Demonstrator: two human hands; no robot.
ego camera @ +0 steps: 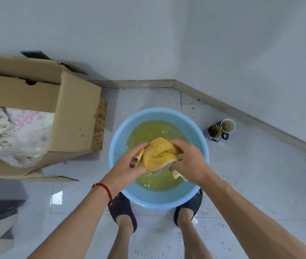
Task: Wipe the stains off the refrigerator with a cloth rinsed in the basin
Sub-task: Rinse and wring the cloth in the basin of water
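While I stand over the blue basin (114,146) on the white tiled floor (251,184), both my hands hold the yellow cloth (157,156) bunched up just above the water in it. That water (143,131) looks greenish-yellow and ripples around the cloth. My left hand (129,165) grips the cloth's near-left end, fingers curled round a fold, with the thumb lying along the top. My right hand (187,157) clamps the cloth's right side, fingers wrapped over it, and a pale corner of the fabric hangs out beneath that hand toward the water. A red cord bracelet (105,189) sits on my left wrist, over the basin's near rim. My feet in dark slippers (124,208) stand at the near edge of the basin, the toes partly tucked under its rim. To the left of the basin lies an open cardboard box (73,113) with patterned fabric and clear plastic inside it. To the right of the basin, near the skirting of the wall, stand two small cups touching each other, a dark one (214,131) with something green in it and a white paper one (228,125). Beyond the basin the two white walls meet in a corner
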